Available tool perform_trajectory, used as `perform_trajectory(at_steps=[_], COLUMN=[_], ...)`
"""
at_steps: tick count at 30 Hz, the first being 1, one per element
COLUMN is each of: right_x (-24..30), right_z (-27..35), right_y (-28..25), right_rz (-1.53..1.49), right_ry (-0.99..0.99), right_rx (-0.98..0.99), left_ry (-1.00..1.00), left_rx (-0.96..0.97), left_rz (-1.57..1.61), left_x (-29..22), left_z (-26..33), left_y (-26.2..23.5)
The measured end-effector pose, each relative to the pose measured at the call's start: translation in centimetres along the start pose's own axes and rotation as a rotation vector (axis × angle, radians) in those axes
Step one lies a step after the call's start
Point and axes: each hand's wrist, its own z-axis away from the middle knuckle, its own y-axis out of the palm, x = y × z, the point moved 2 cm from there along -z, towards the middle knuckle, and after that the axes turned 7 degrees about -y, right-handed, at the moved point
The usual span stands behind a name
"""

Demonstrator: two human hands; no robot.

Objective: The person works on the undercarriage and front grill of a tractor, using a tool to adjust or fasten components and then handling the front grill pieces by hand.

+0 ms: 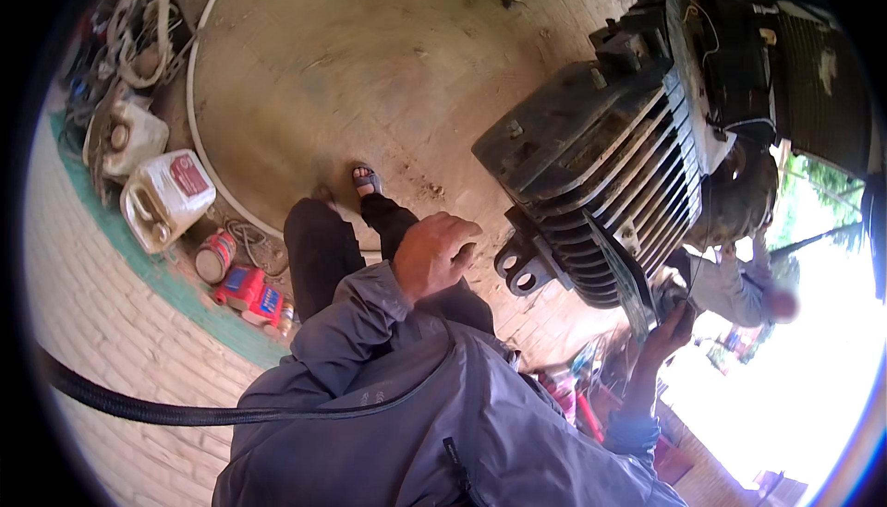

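Observation:
In front of me and to the right stands a large dark machine front, like a tractor's nose, with a ribbed grille point(637, 188) and a lug with two holes point(525, 269) at its lower end. My left hand point(434, 253) is over my lap, apart from the lug, its fingers loosely bent and the thumb away from them; nothing shows in it. My right hand point(667, 333) is raised at the grille's near side, by the lower end of a dark curved strip point(621, 271). Its fingers are closed round something dark that I cannot make out.
On the right another person point(735, 285) reaches toward a round part point(735, 198) of the machine. At left, along the brick wall point(111, 258), stand a whitish jerrycan point(166, 198), a red tin point(215, 256) and a red-and-blue container point(249, 295). A black hose point(148, 407) crosses toward my jacket.

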Motion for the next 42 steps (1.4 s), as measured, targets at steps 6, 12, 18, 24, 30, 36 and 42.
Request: perform_trajectory(at_steps=[6,12,18,24,30,36,42], right_x=[3.9,8.2,7.8,10.0,10.2,10.2,9.2], right_z=[-1.3,-2.2,-2.1,-2.7,-2.9,-2.8,-1.7], right_y=[1.0,3.3,3.1,3.7,3.8,4.3,3.5], right_rz=[0.035,0.113,0.114,0.115,0.086,0.094,0.037], right_ry=[0.266,0.409,0.427,0.569,0.581,0.560,0.682], right_rx=[-0.043,-0.052,-0.150,-0.111,-0.148,-0.241,-0.245], left_ry=[0.007,0.008,-0.128,-0.190,-0.178,-0.155,-0.188], left_rx=[0.227,0.324,0.432,0.553,0.630,0.680,0.723], left_rz=[0.043,0.063,0.068,0.087,0.103,0.068,0.065], left_x=[1.8,4.8,8.9,10.4,10.1,9.5,9.9], left_z=[-3.4,-6.2,-7.7,-8.8,-9.8,-10.9,-10.9], left_y=[-4.8,-11.0,-15.4,-16.0,-15.3,-14.6,-13.8])
